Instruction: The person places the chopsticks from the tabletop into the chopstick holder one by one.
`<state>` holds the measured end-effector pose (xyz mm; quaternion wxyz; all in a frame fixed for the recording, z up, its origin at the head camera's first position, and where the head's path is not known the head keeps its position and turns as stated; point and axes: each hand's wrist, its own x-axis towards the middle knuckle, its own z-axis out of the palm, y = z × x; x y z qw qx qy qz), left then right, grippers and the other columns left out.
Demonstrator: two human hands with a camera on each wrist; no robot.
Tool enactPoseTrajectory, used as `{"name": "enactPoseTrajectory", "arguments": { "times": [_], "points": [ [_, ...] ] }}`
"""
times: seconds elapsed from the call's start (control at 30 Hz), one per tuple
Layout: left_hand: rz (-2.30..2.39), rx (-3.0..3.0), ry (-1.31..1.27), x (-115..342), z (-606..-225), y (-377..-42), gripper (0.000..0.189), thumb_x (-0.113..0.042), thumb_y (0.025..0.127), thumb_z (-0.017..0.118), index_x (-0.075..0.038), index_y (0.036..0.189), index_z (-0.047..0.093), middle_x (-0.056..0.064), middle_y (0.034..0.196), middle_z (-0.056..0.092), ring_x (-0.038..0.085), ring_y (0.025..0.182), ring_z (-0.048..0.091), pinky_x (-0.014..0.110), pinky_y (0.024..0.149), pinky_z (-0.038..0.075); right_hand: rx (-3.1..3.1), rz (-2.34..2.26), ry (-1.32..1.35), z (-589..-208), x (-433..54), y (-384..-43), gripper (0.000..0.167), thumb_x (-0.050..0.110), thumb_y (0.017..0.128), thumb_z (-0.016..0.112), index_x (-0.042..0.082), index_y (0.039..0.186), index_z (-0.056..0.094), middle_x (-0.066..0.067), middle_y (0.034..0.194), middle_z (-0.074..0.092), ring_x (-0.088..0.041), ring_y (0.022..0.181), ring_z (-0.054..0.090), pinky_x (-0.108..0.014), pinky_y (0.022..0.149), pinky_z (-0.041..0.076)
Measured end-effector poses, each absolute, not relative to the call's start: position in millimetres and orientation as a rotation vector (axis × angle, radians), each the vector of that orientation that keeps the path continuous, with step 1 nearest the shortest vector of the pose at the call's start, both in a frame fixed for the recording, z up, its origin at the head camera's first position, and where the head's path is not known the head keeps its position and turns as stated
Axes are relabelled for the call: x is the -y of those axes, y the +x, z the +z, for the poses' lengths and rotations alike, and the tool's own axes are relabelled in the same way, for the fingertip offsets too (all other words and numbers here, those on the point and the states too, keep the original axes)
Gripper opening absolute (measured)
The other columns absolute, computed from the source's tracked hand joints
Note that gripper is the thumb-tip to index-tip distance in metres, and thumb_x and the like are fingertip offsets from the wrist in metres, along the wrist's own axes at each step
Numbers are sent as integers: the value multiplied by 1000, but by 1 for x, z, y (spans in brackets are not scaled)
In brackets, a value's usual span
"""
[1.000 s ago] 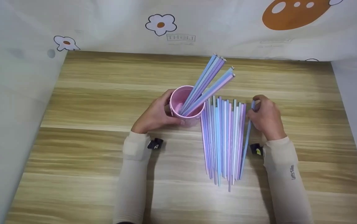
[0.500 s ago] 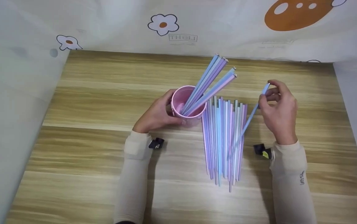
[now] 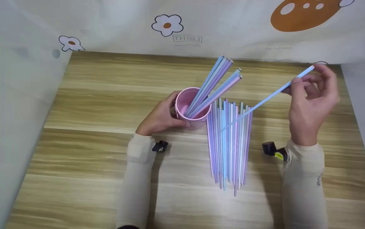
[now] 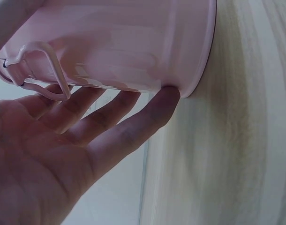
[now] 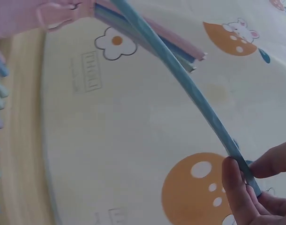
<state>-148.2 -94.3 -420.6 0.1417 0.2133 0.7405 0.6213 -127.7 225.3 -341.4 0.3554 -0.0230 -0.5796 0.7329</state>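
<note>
A small pink bucket [image 3: 191,121] stands on the table at the centre of the head view. Several long pastel sticks [image 3: 213,79] lean to the right inside it. My left hand [image 3: 161,117] grips the bucket, thumb at the near side and fingers behind. In the left wrist view its fingers [image 4: 133,126] touch the pink wall below a small loop. At the far right my right hand [image 3: 314,101] pinches one light blue stick [image 3: 271,97] by its upper end, which slants down left over a row of loose sticks [image 3: 230,149]. Its lower end is above the row.
The loose row lies just right of the bucket on the wood-grain table [image 3: 87,178]. A pale wall covering [image 3: 115,28] with flowers and orange shapes rises behind the table's far edge. Wrist cameras [image 3: 274,151] sit on both sleeves.
My right hand has lifted the light blue stick from the right end of the row and moved up and right, tilting it. The left hand and bucket stay in place.
</note>
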Motion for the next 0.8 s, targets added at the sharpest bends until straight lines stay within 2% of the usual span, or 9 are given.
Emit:
{"name": "enactPoseTrajectory", "arguments": {
  "times": [0.33,0.8],
  "points": [
    [1798,-2134,626,94,-421,-149,91,12,65,83,7,144,39,28,142,47,41,134,44,49,114,38,1352,1802,-26,-312,-209,-129,32,-15,84,61,-5,114,58,-18,83,48,-23,57,46,-36,60,61],
    [1798,-2133,629,93,-421,-149,90,12,66,83,6,144,40,28,141,47,42,134,44,50,113,38,1487,1703,107,-330,-186,-140,31,-16,85,59,-5,113,53,-18,84,51,-30,65,53,-39,62,62]
  ]
}}
